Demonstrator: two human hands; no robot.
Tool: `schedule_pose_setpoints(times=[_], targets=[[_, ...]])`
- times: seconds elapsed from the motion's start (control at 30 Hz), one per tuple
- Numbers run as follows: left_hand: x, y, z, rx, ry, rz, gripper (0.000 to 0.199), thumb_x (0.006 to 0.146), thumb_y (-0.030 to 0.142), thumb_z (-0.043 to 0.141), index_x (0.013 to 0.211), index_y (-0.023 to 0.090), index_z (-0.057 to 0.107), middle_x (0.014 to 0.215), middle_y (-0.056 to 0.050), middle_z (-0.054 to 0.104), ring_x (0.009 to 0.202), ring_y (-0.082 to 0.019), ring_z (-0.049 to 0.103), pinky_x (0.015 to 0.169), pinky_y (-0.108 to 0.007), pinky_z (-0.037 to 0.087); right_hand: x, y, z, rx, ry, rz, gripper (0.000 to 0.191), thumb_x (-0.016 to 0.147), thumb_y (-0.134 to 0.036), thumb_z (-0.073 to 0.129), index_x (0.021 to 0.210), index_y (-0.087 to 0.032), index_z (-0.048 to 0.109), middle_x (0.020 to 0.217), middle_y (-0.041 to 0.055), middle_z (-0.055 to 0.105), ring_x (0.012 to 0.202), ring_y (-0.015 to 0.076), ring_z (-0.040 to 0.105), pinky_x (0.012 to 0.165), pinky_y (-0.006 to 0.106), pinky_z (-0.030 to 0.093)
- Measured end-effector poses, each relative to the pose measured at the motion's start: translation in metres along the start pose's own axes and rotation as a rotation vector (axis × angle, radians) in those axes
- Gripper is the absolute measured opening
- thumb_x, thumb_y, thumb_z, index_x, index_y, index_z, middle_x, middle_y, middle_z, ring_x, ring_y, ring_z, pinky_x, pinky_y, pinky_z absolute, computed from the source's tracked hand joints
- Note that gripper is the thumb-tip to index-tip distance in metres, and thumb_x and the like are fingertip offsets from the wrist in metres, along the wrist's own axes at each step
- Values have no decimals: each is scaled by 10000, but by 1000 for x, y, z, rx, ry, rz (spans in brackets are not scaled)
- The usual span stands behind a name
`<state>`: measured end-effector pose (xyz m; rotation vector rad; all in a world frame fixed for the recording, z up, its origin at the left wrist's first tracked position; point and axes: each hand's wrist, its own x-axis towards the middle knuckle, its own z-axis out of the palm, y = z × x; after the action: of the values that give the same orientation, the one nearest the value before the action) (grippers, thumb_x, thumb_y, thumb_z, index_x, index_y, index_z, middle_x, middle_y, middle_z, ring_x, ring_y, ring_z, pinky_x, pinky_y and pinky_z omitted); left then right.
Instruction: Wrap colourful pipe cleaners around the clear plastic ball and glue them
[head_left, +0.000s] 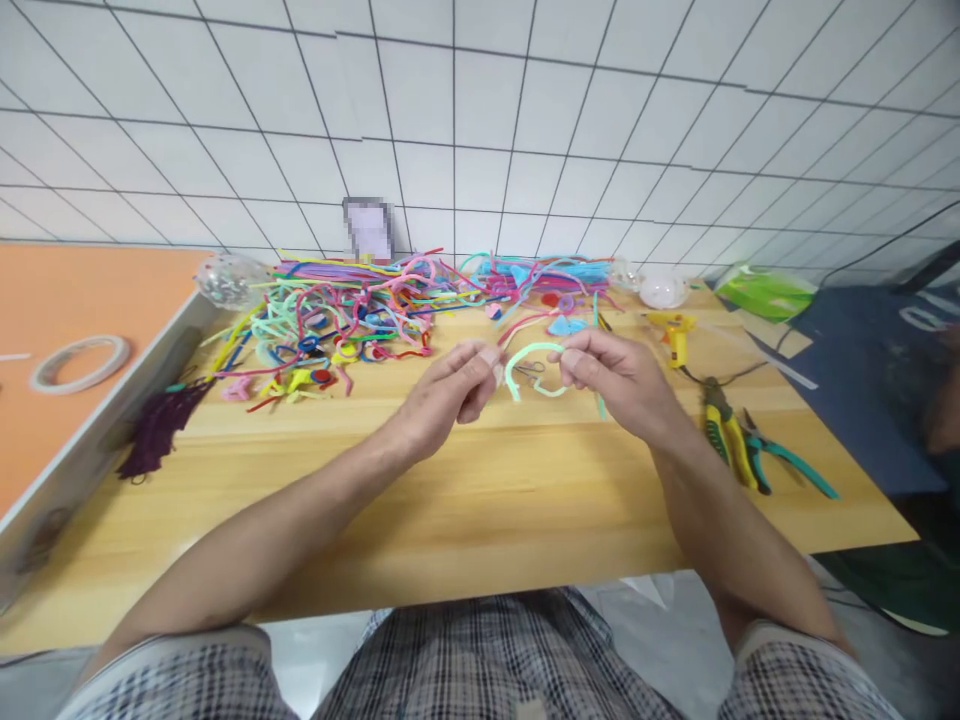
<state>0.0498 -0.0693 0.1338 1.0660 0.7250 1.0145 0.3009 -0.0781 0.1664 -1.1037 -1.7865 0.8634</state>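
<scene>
A pale green pipe cleaner (pixel 527 357), bent into an open curve, hangs between my two hands over the wooden table. My right hand (pixel 611 378) pinches its right end between thumb and finger. My left hand (pixel 459 390) is closed, thumb against the fingers, just left of the curve; whatever it grips is too small to make out. Behind the curve, small scissors (pixel 531 368) lie on the table, partly hidden. A light blue piece (pixel 567 326) rests beyond my right hand.
Tangled colourful pipe cleaners (pixel 352 310) cover the back of the table (pixel 450 530). At right are a yellow glue gun (pixel 676 338), yellow-green pliers (pixel 726 430) and teal-handled pliers (pixel 795 462). Purple strands (pixel 161 430) and a tape roll (pixel 80 363) sit left.
</scene>
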Motion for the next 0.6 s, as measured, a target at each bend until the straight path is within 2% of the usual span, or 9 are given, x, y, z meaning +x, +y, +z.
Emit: schedule_pose_setpoints(times=[0.1, 0.2, 0.27, 0.33, 0.4, 0.5, 0.6], targets=[[-6, -4, 4, -95, -148, -182, 733, 727, 763, 1064, 898, 143, 713, 637, 66, 548, 488, -39, 400, 473, -173, 285, -1, 10, -4, -41, -42, -6, 264, 1046, -400, 716, 864, -216, 767, 781, -2, 755, 710, 153, 611, 698, 314, 427], [-10, -15, 8, -208, -196, -214, 658, 719, 639, 1128, 984, 149, 777, 696, 46, 619, 540, -63, 540, 522, -166, 422, 1, 25, -2, -76, -40, -20, 248, 1033, -397, 702, 893, -212, 789, 797, 3, 760, 724, 159, 614, 696, 310, 441], [-11, -26, 11, -273, -220, -229, 616, 736, 602, 1133, 980, 157, 782, 805, 7, 712, 586, -82, 627, 554, -181, 502, 2, 37, 3, -89, -39, -16, 249, 1033, -406, 698, 922, -212, 808, 801, 1, 756, 680, 152, 599, 662, 303, 448], [-10, -36, 13, -323, -242, -265, 616, 740, 598, 1134, 938, 153, 758, 889, -20, 767, 587, -79, 649, 565, -194, 540, 2, 48, 7, -89, -44, -5, 253, 1048, -412, 694, 972, -213, 831, 808, -5, 754, 605, 138, 573, 608, 297, 446], [-9, -44, 15, -345, -259, -308, 634, 743, 605, 1132, 890, 147, 718, 861, -20, 767, 556, -69, 628, 556, -194, 540, 3, 59, 11, -111, -25, -35, 234, 1073, -384, 695, 1024, -221, 855, 812, -10, 759, 566, 132, 574, 611, 301, 478], [-9, -54, 16, -331, -258, -398, 684, 700, 607, 1151, 844, 155, 657, 767, 12, 715, 518, -52, 572, 519, -171, 481, 4, 75, 13, -250, 45, -207, 208, 1106, -300, 695, 1068, -254, 894, 839, 16, 793, 727, 187, 719, 778, 341, 585], [-8, -65, 15, -305, -249, -501, 738, 619, 601, 1182, 830, 168, 622, 677, 56, 631, 483, -32, 487, 492, -151, 419, 6, 91, 13, -399, 66, -396, 250, 1136, -256, 669, 1126, -282, 917, 1036, 70, 861, 980, 236, 813, 892, 369, 638]])
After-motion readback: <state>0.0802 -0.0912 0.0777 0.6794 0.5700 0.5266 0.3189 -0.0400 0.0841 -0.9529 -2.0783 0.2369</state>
